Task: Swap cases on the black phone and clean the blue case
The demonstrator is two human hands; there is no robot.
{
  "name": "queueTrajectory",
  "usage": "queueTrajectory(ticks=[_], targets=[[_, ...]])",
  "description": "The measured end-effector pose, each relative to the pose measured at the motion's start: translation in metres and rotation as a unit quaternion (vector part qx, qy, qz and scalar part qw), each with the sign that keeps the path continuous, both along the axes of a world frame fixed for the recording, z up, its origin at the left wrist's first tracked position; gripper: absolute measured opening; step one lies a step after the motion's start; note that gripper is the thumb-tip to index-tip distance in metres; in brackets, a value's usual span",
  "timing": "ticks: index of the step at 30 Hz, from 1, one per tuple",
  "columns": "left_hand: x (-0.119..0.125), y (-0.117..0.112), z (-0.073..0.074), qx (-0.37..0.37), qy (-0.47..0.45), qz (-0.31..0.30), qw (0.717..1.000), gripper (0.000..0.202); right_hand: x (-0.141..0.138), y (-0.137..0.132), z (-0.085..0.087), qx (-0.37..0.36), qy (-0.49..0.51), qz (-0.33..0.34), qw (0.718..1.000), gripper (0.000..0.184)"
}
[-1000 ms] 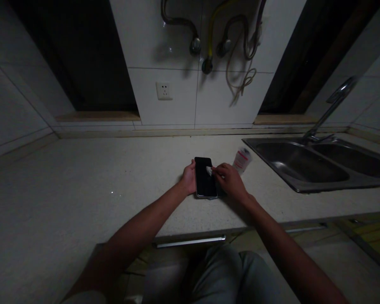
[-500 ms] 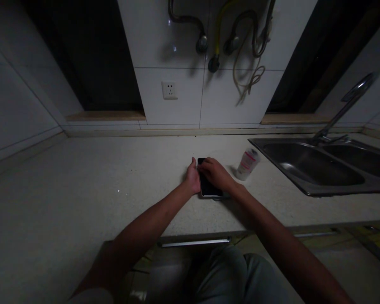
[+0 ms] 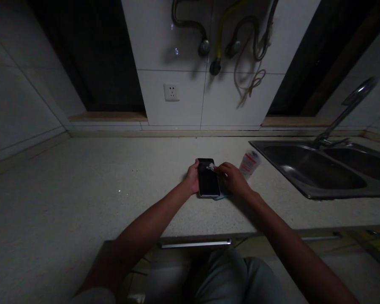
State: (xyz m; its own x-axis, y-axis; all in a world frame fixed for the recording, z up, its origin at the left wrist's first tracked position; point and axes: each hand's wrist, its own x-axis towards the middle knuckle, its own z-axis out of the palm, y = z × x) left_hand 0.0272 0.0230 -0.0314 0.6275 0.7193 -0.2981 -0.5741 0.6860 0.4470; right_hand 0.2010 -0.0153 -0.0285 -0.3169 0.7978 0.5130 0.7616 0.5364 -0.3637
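Note:
A black smartphone (image 3: 208, 184) lies screen up just over the counter, with my left hand (image 3: 193, 176) wrapped round its left edge. My right hand (image 3: 234, 178) pinches a small crumpled white tissue (image 3: 210, 167) against the upper part of the screen. Under the phone's lower right side, a flat bluish-green item (image 3: 223, 194) shows in part; I cannot make out its kind. Just beyond my right hand is a clear plastic cup (image 3: 249, 164) with red print, its lower part hidden by that hand.
The pale countertop (image 3: 129, 169) runs along a tiled wall with a socket (image 3: 171, 92), pipes and a looped cord (image 3: 256, 80). At the right is a steel double sink (image 3: 313, 169) with a faucet (image 3: 351, 105). A drawer handle (image 3: 194, 244) sits below the counter's front edge.
My right hand has slid right across the phone, uncovering more of the screen and the white tissue. My left hand still grips the phone. The view has shifted slightly.

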Motion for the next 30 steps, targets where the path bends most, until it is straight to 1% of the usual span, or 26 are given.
queueTrajectory(ticks=[3, 6, 8, 10, 13, 16, 19, 21, 23, 25, 30], targets=[[0.0, 0.001, -0.002, -0.008, 0.01, 0.003, 1.0, 0.062, -0.003, 0.016, 0.001, 0.01, -0.012, -0.041, 0.999, 0.023], [0.001, 0.0, -0.003, -0.008, 0.018, 0.01, 1.0, 0.059, -0.011, 0.029, 0.004, 0.032, -0.022, -0.064, 0.997, 0.023], [0.002, 0.0, -0.002, -0.005, 0.024, 0.014, 1.0, 0.056, -0.018, 0.036, 0.006, 0.048, -0.022, -0.069, 0.996, 0.024], [0.003, -0.001, -0.001, -0.004, 0.016, 0.023, 1.0, 0.055, -0.025, 0.04, 0.007, 0.057, -0.026, -0.057, 0.996, 0.025], [0.004, -0.001, 0.0, -0.016, -0.016, 0.046, 0.999, 0.058, -0.037, 0.039, 0.009, 0.051, -0.04, 0.005, 0.998, 0.026], [0.003, -0.001, 0.002, -0.047, -0.022, 0.057, 0.997, 0.063, -0.04, 0.032, 0.01, 0.023, -0.035, 0.11, 0.993, 0.026], [0.001, -0.002, 0.004, -0.061, -0.014, 0.057, 0.996, 0.066, -0.033, 0.022, 0.013, -0.016, -0.01, 0.209, 0.978, 0.024], [0.001, -0.003, 0.004, -0.042, -0.023, 0.057, 0.997, 0.065, -0.025, 0.017, 0.016, -0.046, 0.007, 0.265, 0.963, 0.023], [0.002, -0.001, 0.003, -0.015, -0.038, 0.062, 0.997, 0.064, -0.018, 0.013, 0.018, -0.069, 0.007, 0.297, 0.952, 0.023], [0.002, 0.002, 0.001, 0.002, -0.046, 0.076, 0.996, 0.063, -0.013, 0.011, 0.019, -0.082, 0.004, 0.31, 0.947, 0.021], [-0.006, 0.009, -0.002, 0.0, -0.047, 0.136, 0.99, 0.064, -0.011, 0.01, 0.018, -0.114, 0.041, 0.336, 0.934, 0.022]])
